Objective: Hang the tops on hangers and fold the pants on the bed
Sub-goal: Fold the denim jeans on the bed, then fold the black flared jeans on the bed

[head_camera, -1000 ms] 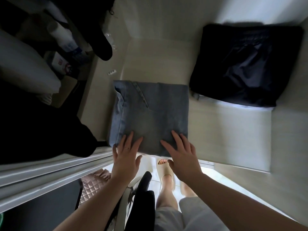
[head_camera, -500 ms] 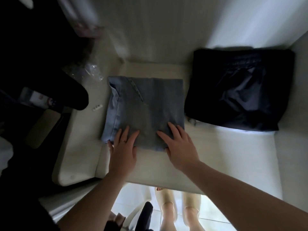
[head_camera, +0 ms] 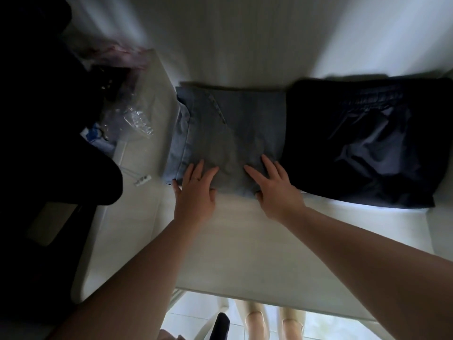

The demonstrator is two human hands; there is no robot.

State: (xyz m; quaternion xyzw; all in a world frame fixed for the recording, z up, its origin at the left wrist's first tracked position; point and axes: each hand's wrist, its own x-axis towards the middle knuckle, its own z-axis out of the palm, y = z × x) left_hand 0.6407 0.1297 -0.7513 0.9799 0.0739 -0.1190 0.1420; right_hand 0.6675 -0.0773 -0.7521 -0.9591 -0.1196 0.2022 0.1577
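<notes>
At the bottom of the view, past the near edge of the bed (head_camera: 220,253), pale floor tiles and two feet are seen (the legs are cut off by the frame). A broad strip of bare bed surface is left open between that near edge and the folded jeans (head_camera: 232,133), crossed only by the two forearms. The folded jeans are laid flat on the bed, squared into a rectangle, with their far edge close against the pale wall. Just right of the jeans, touching or very nearly touching along one edge, folded dark pants (head_camera: 362,148) are laid, their right side cut off by the frame. Left of the jeans a narrow band of bed is left free, holding a small white tag (head_camera: 142,180) and, farther back, crumpled clear plastic (head_camera: 138,120). Beyond that band, dark shapes are massed (too dim and blurred to be made out).

The left hand (head_camera: 195,192) is pressed flat on the near left corner of the jeans, fingers spread and extended, the thumb set at the near edge; nothing is gripped. The right hand (head_camera: 272,190) is likewise laid flat on the near right corner, fingers splayed, the thumb at the hem.
</notes>
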